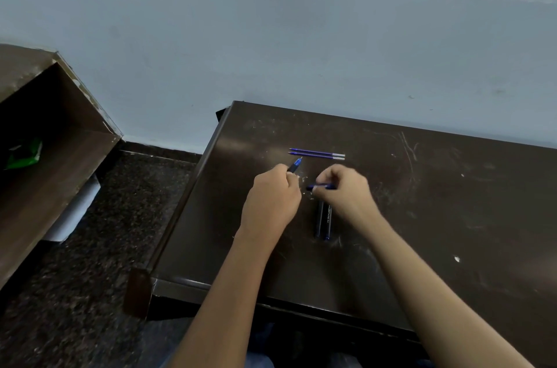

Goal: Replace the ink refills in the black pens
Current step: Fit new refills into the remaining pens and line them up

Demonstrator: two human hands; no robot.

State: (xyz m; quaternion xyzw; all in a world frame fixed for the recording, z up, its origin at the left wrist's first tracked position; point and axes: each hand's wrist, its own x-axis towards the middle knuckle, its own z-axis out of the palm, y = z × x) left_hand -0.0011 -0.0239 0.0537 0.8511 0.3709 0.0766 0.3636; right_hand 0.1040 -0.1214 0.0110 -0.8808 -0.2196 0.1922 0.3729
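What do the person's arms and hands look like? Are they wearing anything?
The left arm and right arm are bare all the way to the picture's edge, and no sleeves show. The left hand and right hand are bare too: no gloves, watch, bracelet or ring in view.

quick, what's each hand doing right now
Left hand: grips a black pen, blue tip poking out.
Right hand: pinches a slim blue piece; refill or cap, cannot tell.
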